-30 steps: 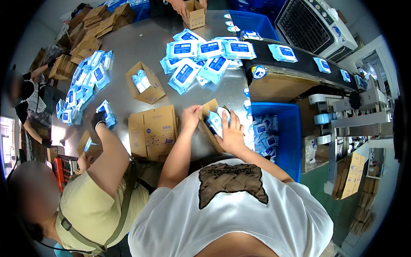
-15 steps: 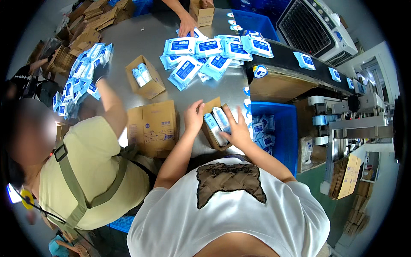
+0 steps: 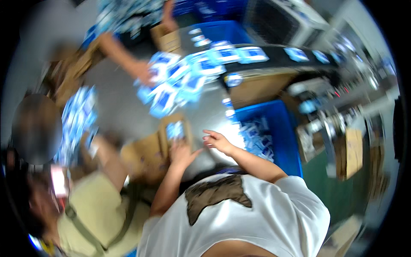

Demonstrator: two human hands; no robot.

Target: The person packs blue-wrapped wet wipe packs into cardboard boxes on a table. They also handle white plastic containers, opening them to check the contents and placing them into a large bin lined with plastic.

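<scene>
A small open cardboard box [image 3: 164, 135] stands on the metal table in front of me, with blue-and-white wipe packs [image 3: 174, 129] inside it. My left hand [image 3: 180, 153] lies at the box's near side, fingers stretched out over the packs. To the right, my right hand [image 3: 217, 142] hovers by the table edge, its fingers apart and nothing in them. A heap of soft wipe packs [image 3: 163, 103] is spread beyond the box. Motion blur hides the finer detail.
A larger cardboard box [image 3: 143, 156] adjoins on the left. Below the conveyor [image 3: 278, 60], a blue bin [image 3: 291, 141] holds loose packs. A co-worker's arm [image 3: 109, 160] works at another pack pile [image 3: 77, 124]; across the table, another person's hand [image 3: 143, 73] touches the heap.
My view has turned. My hands have parted from either side of a filled box; my left now rests on a box nearer the larger carton, my right is off to the side.
</scene>
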